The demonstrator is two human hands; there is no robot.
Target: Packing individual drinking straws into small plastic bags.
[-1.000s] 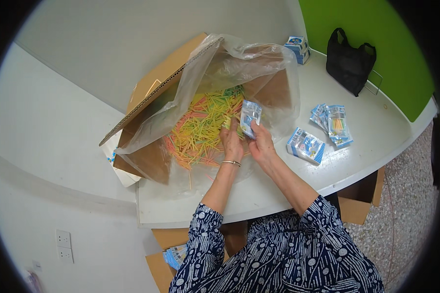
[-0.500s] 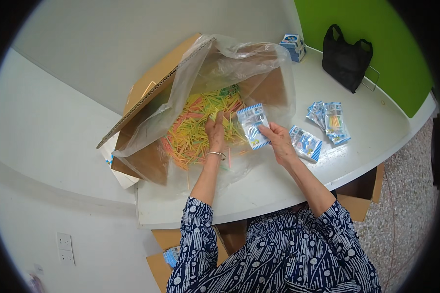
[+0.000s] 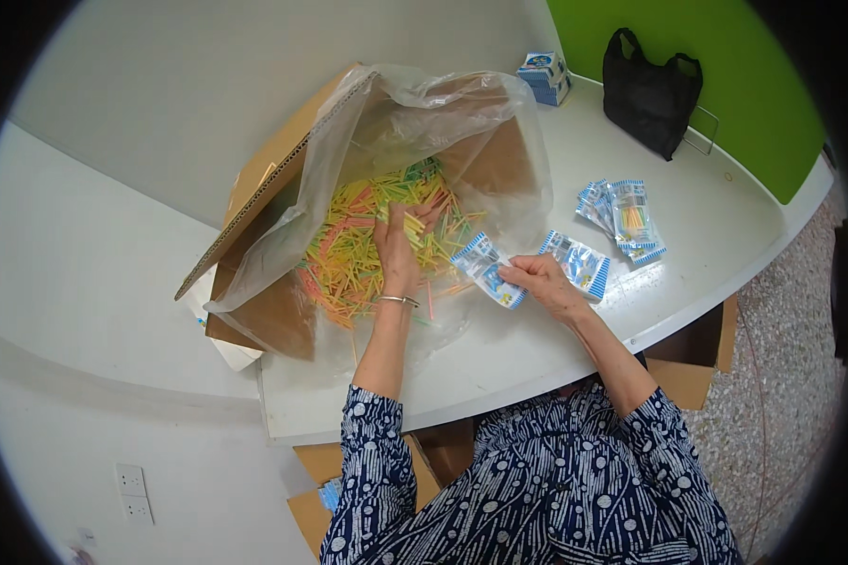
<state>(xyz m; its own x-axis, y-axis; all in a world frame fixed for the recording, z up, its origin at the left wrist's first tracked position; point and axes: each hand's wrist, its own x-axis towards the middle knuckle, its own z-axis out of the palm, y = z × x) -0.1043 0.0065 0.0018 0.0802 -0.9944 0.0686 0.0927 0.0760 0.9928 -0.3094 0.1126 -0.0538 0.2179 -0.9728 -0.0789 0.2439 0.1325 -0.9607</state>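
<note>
My left hand [image 3: 399,252] is over a heap of thin pastel sticks [image 3: 353,226], coloured yellow, pink, orange and green. Its fingers are curled round a small bunch of yellow sticks [image 3: 412,224]. The heap lies on a clear plastic liner [image 3: 322,160] inside a tipped cardboard box [image 3: 254,193] that opens toward me. Between the thumb and fingers of my right hand [image 3: 548,285] is a clear packet [image 3: 488,270] with blue striped ends, tilted beside the heap. Just behind that hand, another such packet [image 3: 578,264] rests on the table.
Farther right on the white table [image 3: 697,245] lies a small pile of packets [image 3: 633,217], the top one with sticks inside. Small blue-and-white boxes [image 3: 544,77] and a black bag [image 3: 650,94] stand at the back. Below the table edge are open cardboard boxes [image 3: 688,377].
My left hand has closed round a bunch of yellow sticks and turned slightly. The packet in my right hand has tilted and dropped lower. The whole view has shifted a little.
</note>
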